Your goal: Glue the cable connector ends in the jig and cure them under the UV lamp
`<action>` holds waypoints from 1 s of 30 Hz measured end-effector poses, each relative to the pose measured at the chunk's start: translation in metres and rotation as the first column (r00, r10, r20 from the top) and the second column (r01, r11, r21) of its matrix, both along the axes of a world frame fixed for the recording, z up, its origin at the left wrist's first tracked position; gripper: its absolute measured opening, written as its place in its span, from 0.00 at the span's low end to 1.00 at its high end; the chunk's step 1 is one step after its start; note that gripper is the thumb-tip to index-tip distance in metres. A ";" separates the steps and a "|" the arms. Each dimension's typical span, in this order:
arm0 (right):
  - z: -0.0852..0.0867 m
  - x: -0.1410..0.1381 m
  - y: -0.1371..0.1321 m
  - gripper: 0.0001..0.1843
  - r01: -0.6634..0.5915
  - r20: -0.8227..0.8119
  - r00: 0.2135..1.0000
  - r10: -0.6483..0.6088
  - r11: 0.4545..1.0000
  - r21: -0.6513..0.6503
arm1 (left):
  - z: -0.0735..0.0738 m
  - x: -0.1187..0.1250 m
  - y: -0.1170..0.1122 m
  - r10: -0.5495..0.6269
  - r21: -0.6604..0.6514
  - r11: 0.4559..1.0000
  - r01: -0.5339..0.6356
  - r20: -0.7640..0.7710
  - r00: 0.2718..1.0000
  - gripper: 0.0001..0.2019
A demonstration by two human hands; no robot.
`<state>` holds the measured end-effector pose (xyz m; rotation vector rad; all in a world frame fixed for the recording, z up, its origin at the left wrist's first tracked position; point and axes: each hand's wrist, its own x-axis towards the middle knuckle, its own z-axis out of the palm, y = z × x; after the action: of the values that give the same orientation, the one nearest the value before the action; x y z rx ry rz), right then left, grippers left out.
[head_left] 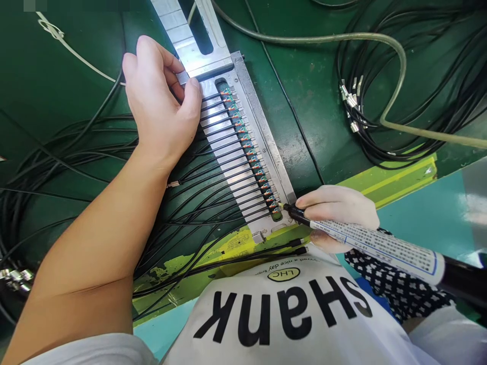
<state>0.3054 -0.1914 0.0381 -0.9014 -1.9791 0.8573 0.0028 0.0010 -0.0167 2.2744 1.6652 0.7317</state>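
Spreading nearest the camera, a soft, creased white garment [216, 352] carries "SHank" in thick black letters, upside down from this view, with "LHC" in a yellow oval and a small curved line including "a nice day". At the right, a dark sleeve [399, 291] is patterned with little white crosses. Beside it, the person's right hand [338, 215] has its grip pinched around a pen-shaped tool [365, 243], a smooth cylinder with black ends; its white, blue-ruled label bears dense characters too small to read. The tool's tip seems to touch the nearest of the small green circuit boards [249, 147], though the contact point is hard to make out.

Two slim plugs [300, 242] lie just below the metal fixture [272, 167], a long, brushed, slanted block at the middle of the tabletop [315, 91]. The boards sit in a row in its round-ended slot, each joined to coloured wires and a rubbery black cable running left. Farther along, the person's left hand [160, 91] pinches the fixture's edge between thumb and fingers, beside a shiny, slotted plate [173, 23]. Beyond, a milky, bending hose [323, 38] crosses the smooth green surface.
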 end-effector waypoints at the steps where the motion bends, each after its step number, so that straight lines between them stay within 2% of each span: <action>1: 0.001 0.001 0.000 0.16 -0.010 0.002 1.000 0.010 1.000 0.001 | 0.000 0.000 0.000 -0.002 -0.005 1.000 0.002 -0.004 1.000 0.22; 9: 0.003 0.002 -0.009 0.12 0.035 -0.032 0.999 -0.032 0.994 0.107 | -0.001 -0.001 0.001 -0.004 0.032 0.999 0.005 -0.006 1.000 0.22; 15: 0.005 0.001 -0.011 0.12 -0.005 0.061 0.998 0.004 1.000 0.015 | -0.002 -0.001 0.001 -0.007 0.046 0.999 0.007 0.006 1.000 0.16; 20: 0.003 0.002 -0.009 0.12 -0.007 0.045 0.999 0.006 1.000 0.019 | 0.002 0.001 -0.001 0.018 0.019 1.000 -0.019 0.020 1.000 0.10; 25: 0.004 0.001 -0.008 0.10 -0.013 0.045 0.999 0.013 1.000 0.013 | 0.000 0.002 -0.001 0.032 0.026 0.999 -0.032 -0.009 0.999 0.16; 30: 0.003 0.002 -0.012 0.11 0.003 0.004 1.000 -0.003 1.000 0.013 | -0.002 0.002 0.000 0.040 0.020 0.999 -0.039 -0.042 0.998 0.14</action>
<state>0.3072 -0.2036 0.0408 -0.8988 -1.9842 0.8408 0.0050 0.0006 -0.0189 2.2919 1.7335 0.7157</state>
